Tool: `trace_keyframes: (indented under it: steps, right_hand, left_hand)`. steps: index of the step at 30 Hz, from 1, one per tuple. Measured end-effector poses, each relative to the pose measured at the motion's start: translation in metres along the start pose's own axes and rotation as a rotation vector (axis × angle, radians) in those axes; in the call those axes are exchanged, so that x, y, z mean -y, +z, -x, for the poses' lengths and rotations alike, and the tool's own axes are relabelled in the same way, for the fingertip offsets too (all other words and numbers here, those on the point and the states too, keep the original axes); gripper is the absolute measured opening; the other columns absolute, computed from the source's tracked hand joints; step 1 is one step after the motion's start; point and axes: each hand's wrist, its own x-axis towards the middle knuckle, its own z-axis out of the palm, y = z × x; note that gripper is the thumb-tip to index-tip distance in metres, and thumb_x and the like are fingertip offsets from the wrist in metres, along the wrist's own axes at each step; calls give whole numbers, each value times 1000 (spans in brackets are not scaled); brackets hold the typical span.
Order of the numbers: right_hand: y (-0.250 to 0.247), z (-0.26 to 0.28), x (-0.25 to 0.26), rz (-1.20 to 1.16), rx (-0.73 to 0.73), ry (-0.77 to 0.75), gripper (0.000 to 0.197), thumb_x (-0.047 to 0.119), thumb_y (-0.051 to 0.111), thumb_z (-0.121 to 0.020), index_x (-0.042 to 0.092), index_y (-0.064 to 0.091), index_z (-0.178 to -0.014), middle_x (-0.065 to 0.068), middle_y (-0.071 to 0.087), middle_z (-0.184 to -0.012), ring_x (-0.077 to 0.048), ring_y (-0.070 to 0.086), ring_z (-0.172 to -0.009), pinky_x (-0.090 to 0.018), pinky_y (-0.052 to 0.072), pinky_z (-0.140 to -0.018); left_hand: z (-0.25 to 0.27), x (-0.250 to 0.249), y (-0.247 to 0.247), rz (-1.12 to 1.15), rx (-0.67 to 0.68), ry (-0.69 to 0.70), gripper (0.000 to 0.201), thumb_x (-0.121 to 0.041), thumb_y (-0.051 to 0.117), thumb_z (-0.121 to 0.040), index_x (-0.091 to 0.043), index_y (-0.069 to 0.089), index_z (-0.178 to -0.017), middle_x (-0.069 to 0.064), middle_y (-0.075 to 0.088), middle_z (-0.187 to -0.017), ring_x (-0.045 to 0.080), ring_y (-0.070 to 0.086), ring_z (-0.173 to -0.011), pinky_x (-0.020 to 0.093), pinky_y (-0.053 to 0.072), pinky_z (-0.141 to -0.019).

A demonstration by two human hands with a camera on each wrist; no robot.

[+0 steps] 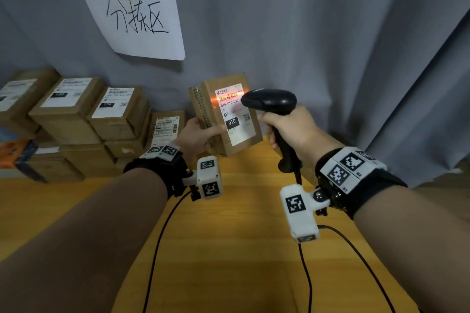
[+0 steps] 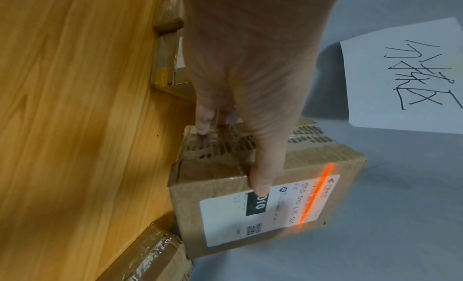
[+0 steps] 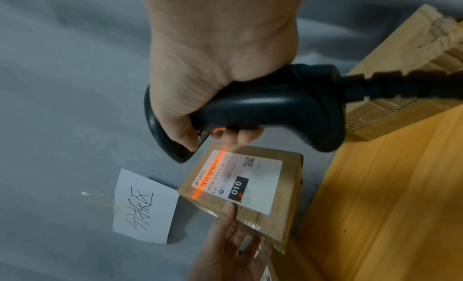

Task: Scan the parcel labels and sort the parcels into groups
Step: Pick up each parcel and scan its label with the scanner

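- Grey curtain (image 1: pixel 330 33) hangs behind a yellow wooden bench (image 1: pixel 229 249), and a white paper sign (image 1: pixel 134 18) with handwritten black characters is fixed to it.
- Of the two hands, the left hand (image 1: pixel 197 137) grips a small cardboard parcel (image 1: pixel 211 99), held up off the bench in front of the curtain, below and right of the sign.
- In the left wrist view the thumb (image 2: pixel 263 178) lies across the parcel's taped edge with its tip on the white label (image 2: pixel 273 212), right at the black "010" block; the other fingers wrap the far side.
- The label faces the person and reads "010-010-L30"; a QR code sits near one corner.
- The right hand (image 1: pixel 292 127) is closed around the handle of a black barcode scanner (image 1: pixel 272 101), whose head points at the parcel from just beside it.
- An orange-red scan line (image 3: pixel 213 170) falls across the barcode at the top of the label and runs past the label's edge onto the cardboard.
- A black cable (image 1: pixel 302 262) leaves the scanner's handle and trails down over the bench toward the person.
- Stacked parcels (image 1: pixel 76 119) with white labels stand at the back left of the bench against the curtain; two of them show "150" on a black block.
- A further labelled parcel (image 1: pixel 166 127) stands just right of that stack, behind the left hand.
- Another taped box (image 3: pixel 413 83) lies on the bench near the right hand, seen in the right wrist view.
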Motion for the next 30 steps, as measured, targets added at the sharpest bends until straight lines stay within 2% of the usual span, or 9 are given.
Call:
trace_keyframes:
  steps: [3,5,9,14,17,22,24,27,30]
  right_hand:
    - [2,0,-1,53,-23,28,12,13,65,-85,2,65,-81,-8,58,-61,-15,54,-45,-24,50,-48]
    - [2,-2,-3,61,-48,32,11,12,65,-83,1,66,-84,-9,59,-62,-16,55,-47,-27,52,-51]
    - [3,-5,-6,67,-73,21,15,14,66,-81,1,67,-89,-12,61,-65,-19,58,-50,-33,55,-59]
    - [2,-3,-6,-1,-24,-4,8,12,63,-85,6,63,-79,-8,56,-61,-16,54,-48,-26,51,-52]
    - [1,-4,-14,-149,27,-20,14,12,66,-86,11,59,-74,-2,54,-59,-14,53,-52,-25,48,-55]
    - [0,-17,-41,-358,12,91,30,17,77,-80,11,58,-102,-4,56,-81,-16,58,-71,-30,52,-70]
    - [-1,-21,-49,-427,15,142,31,17,78,-80,10,60,-105,-6,61,-94,-18,64,-83,-32,57,-78]
    - [4,-28,-55,-464,85,219,41,21,80,-78,11,60,-113,-12,62,-115,-29,64,-108,-45,56,-91]
    - [16,-30,-51,-455,166,264,46,27,81,-76,12,60,-114,-17,61,-123,-36,60,-116,-54,51,-97]
  left_hand:
    - [2,2,1,-10,-24,-7,23,-15,70,-86,-16,57,-105,-8,67,-94,2,64,-79,15,52,-51]
    - [3,2,1,-4,-38,-12,18,-14,70,-87,-18,55,-97,-8,64,-92,1,62,-77,13,50,-47]
    - [5,0,0,-12,-54,-16,39,-18,73,-85,-11,53,-117,-4,66,-102,6,64,-84,15,52,-49]
    - [9,-2,-2,-36,-34,-24,15,-17,68,-89,-21,57,-98,-9,66,-94,2,63,-80,14,50,-51]
    - [14,0,-3,-37,-22,-66,21,-23,67,-90,-16,59,-108,-5,70,-97,6,66,-83,16,51,-53]
    - [24,14,-11,46,-87,-120,39,-31,66,-90,-7,60,-120,9,73,-102,19,70,-82,22,54,-52]
    - [29,15,-14,98,-108,-132,40,-35,63,-90,-11,60,-121,6,74,-102,17,70,-83,23,54,-55]
    - [36,11,-20,134,-107,-151,37,-41,59,-91,-17,63,-120,3,74,-98,18,69,-85,26,54,-62]
    - [44,4,-23,105,-125,-159,37,-45,56,-92,-20,63,-117,4,72,-103,21,67,-91,29,53,-69]
